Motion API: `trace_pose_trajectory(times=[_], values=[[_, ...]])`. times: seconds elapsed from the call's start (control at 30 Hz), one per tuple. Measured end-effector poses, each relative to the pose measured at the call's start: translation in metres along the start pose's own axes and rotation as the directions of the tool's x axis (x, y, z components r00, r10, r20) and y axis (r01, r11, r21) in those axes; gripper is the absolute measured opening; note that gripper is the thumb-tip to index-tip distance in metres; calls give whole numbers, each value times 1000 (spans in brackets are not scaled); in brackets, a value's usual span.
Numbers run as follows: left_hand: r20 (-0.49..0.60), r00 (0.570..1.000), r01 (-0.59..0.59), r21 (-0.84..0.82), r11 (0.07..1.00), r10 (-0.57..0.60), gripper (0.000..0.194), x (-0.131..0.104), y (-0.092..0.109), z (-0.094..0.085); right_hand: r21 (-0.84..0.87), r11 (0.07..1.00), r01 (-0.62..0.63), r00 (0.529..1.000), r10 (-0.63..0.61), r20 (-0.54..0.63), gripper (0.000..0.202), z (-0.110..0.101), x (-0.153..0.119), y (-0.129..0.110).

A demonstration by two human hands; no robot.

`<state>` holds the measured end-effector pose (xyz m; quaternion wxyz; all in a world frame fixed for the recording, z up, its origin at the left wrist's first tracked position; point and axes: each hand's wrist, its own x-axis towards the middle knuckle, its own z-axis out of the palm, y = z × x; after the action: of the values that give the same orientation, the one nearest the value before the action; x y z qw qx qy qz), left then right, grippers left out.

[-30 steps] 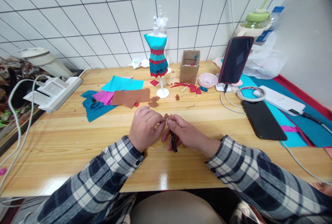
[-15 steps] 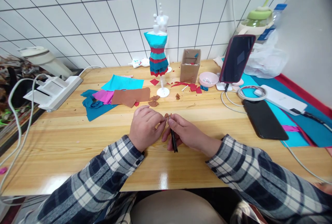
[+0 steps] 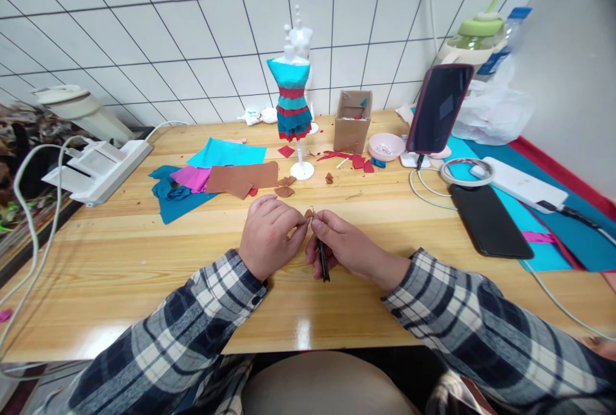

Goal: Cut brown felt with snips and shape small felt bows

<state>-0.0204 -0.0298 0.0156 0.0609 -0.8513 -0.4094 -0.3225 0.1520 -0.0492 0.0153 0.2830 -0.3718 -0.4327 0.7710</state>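
My left hand point(image 3: 272, 237) is closed, its thumb and fingertips pinching a small folded piece of brown crepe paper point(image 3: 308, 214). Close against it on the right, my right hand point(image 3: 344, 242) grips black tweezers point(image 3: 323, 261), their thin metal tips up at the brown piece. Most of that piece is hidden by my fingers. Beyond my hands lie a pleated brown fan-shaped piece point(image 3: 285, 186) and a smaller brown bit point(image 3: 329, 178). Behind them a white mini dress form point(image 3: 301, 172) stands upright, wearing a turquoise, red and teal paper dress point(image 3: 292, 97).
Brown paper point(image 3: 240, 177) and turquoise paper point(image 3: 226, 152) lie at left. A cardboard box point(image 3: 353, 123), a pink bowl point(image 3: 387, 146) and red scraps point(image 3: 359, 162) are behind. At right are a propped phone point(image 3: 439, 110), a black phone point(image 3: 493, 222) and cables. A power strip point(image 3: 103, 174) sits far left.
The lower fingers of my right hand have curled in closer around the tweezers, and the tips have shifted slightly at the brown piece. My left hand stays in place.
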Motion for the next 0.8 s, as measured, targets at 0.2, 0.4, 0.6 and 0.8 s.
trace_pose_trajectory(times=[0.2, 0.4, 0.6, 0.8], values=[[166, 858, 510, -392, 766, -487, 12, 2, -4, 9, -197, 968, 159, 951, -203, -234, 26, -23, 10, 0], [381, 746, 635, -654, 411, -546, 23, 3, -9, 14, -652, 738, 176, 904, -384, -190, 33, -43, 13, -4], [454, 778, 621, -662, 420, -434, 25, 3, -2, 12, -663, 718, 214, 910, -393, -132, 34, -32, 11, -1], [497, 768, 639, -625, 448, -404, 26, 3, -1, 12, -701, 685, 198, 893, -421, -160, 18, -35, 11, -3]])
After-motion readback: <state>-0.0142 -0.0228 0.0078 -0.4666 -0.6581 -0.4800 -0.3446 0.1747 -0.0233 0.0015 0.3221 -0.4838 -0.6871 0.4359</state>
